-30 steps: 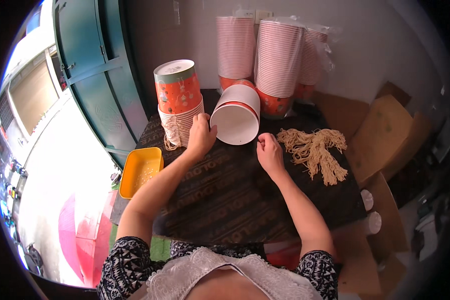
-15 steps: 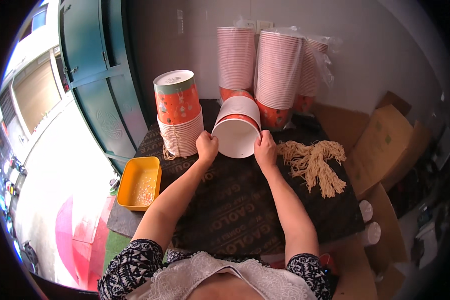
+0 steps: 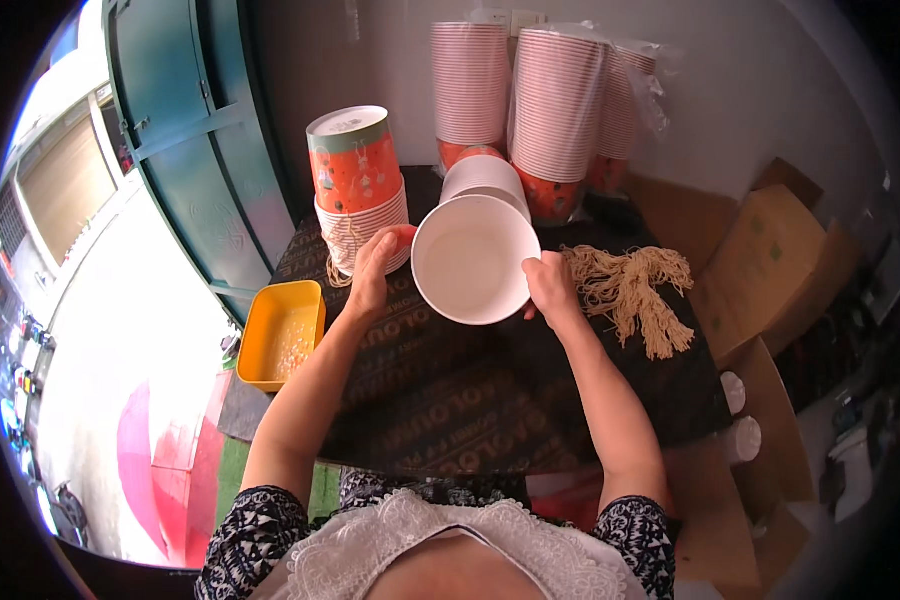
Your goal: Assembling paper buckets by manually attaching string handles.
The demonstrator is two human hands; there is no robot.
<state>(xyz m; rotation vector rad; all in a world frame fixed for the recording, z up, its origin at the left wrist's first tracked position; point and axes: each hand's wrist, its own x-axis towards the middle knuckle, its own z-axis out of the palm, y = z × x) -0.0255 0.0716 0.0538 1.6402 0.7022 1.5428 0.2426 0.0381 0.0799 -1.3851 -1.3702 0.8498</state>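
A single paper bucket (image 3: 475, 262), white inside, is tilted with its mouth toward me. My right hand (image 3: 553, 287) pinches its right rim, thumb over the edge. My left hand (image 3: 374, 272) is by the bucket's left side, fingers stretched toward it and not wrapped round the rim; whether the fingertips touch is unclear. Just behind lies a nested stack of paper buckets (image 3: 483, 176) on its side, partly hidden. Left of my left hand stands an upside-down stack of orange buckets (image 3: 355, 180) with string strands on its rims.
A yellow tub (image 3: 253, 340) with small bits inside sits at the table's left edge. On the right lies a bundle of beige string (image 3: 640, 290). Tall plastic-wrapped bucket stacks (image 3: 558, 105) stand against the wall. Cardboard boxes (image 3: 770, 235) are beyond the table's right side.
One bucket has come away from the lying stack, nearer me and tilted up. My left hand has let go of the rim and moved left; my right hand keeps its grip.
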